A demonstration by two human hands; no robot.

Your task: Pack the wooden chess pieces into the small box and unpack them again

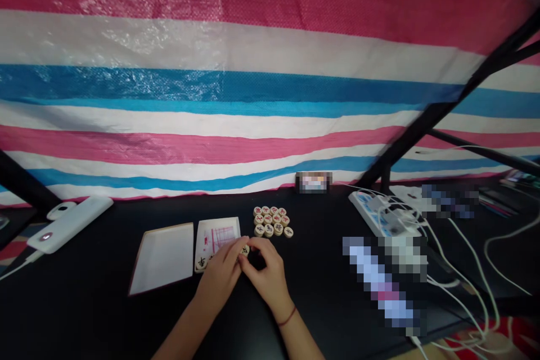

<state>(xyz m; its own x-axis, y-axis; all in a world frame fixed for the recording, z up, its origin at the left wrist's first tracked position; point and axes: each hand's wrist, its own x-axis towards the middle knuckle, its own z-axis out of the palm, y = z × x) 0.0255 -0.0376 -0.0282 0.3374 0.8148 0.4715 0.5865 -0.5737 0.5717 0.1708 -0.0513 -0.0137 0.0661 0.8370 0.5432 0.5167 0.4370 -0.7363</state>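
My left hand [221,263] is closed over the near right corner of an open box [206,230], its fingers at a round xiangqi piece [245,250] with a dark character. My right hand [266,271], with a red cord on the wrist, pinches at the same piece from the other side. Beneath my left hand, more pieces lie along the box's near edge, partly hidden, and one xiangqi piece [201,262] shows at the left. A pink-lined sheet [221,236] lies in the box. Stacked xiangqi pieces [268,218] stand in rows beyond my right hand, red and dark characters facing up.
Left of the box lies its lid [164,256], white inside up. A white device [70,225] with a cable is at the far left. At the right are a power strip [365,211], tangled white cables and a blurred-out object [379,284]. A striped sheet [211,146] hangs behind the black table.
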